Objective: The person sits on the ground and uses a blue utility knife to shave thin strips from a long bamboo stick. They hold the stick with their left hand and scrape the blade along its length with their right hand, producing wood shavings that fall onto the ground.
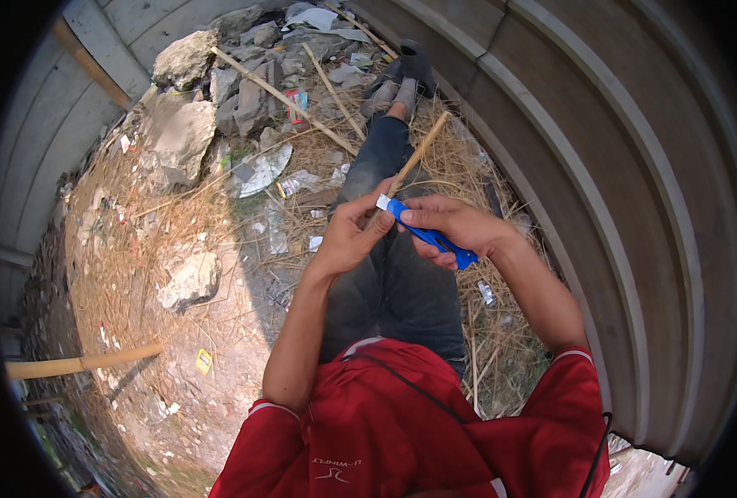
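You are seated, looking down at your own lap, with both hands meeting just above your dark trousers (401, 282). Your right hand (455, 228) is wrapped around a blue utility knife (425, 232), fingers curled shut over its handle, so the knife runs at a slant from your palm up toward your left hand. The knife's pale tip sits right where the two hands come together. Your left hand (347, 236) is closed around the lower end of a thin bamboo stick (414, 162), thumb and fingers pressed onto it just beside the knife's tip. Beyond that grip the stick rises away from you, over your knee and toward your feet. Whether the blade is touching the stick cannot be told, because your fingers cover that spot.

Beyond the hands, your legs stretch out to a pair of dark shoes (401, 79). To the left of your grip lies dry straw (136, 241) scattered over bare earth, with litter and a few pale broken stones (182, 133) farther off. More long sticks (281, 95) lie across the rubble past your feet. To the right of your grip a ribbed concrete wall (600, 166) curves close beside you. Nearest to you, below the hands, is your red shirt (401, 415). A thick bamboo pole (82, 361) lies on the ground well off to your left.
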Motion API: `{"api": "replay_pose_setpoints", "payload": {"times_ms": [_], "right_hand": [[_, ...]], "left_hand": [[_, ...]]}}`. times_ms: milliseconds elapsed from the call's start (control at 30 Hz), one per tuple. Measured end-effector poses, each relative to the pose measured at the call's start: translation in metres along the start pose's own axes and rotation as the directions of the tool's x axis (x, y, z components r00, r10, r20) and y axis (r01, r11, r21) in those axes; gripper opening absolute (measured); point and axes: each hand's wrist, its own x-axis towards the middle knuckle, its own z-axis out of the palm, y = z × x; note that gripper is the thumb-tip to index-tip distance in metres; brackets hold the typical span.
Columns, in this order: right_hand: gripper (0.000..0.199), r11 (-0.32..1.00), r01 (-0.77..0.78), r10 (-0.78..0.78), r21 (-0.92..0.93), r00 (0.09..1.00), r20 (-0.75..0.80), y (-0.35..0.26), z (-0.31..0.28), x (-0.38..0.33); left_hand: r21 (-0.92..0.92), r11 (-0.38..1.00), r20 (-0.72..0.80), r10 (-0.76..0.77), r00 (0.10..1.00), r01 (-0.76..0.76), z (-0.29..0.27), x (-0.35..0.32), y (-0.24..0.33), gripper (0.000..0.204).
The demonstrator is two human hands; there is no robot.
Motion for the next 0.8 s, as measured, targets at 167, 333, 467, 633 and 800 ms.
{"api": "replay_pose_setpoints", "payload": {"times_ms": [167, 333, 467, 633, 800], "right_hand": [[0.029, 0.997, 0.019, -0.020, 0.081, 1.000, 0.007, 0.007, 0.004, 0.000], [0.026, 0.998, 0.058, -0.058, -0.003, 0.991, -0.123, 0.014, 0.017, 0.002], [0.028, 0.991, 0.124, -0.131, -0.040, 0.954, -0.270, 0.028, 0.026, 0.011], [0.028, 0.981, 0.192, -0.175, 0.027, 0.934, -0.312, 0.041, 0.035, 0.023], [0.026, 0.853, 0.237, -0.449, -0.464, 0.786, -0.425, 0.051, 0.044, 0.030]], "left_hand": [[-0.041, 0.999, -0.017, -0.012, 1.000, 0.012, 0.002, -0.001, 0.001, 0.064], [-0.027, 0.998, -0.052, 0.055, 0.997, -0.057, 0.006, -0.001, -0.008, 0.061], [0.095, 0.995, -0.151, 0.022, 0.988, -0.008, 0.010, 0.001, -0.012, 0.049], [0.028, 0.999, -0.197, 0.027, 0.980, -0.021, 0.007, -0.004, -0.016, 0.038], [0.088, 0.995, -0.184, -0.026, 0.983, 0.043, 0.002, -0.011, -0.008, 0.034]]}}
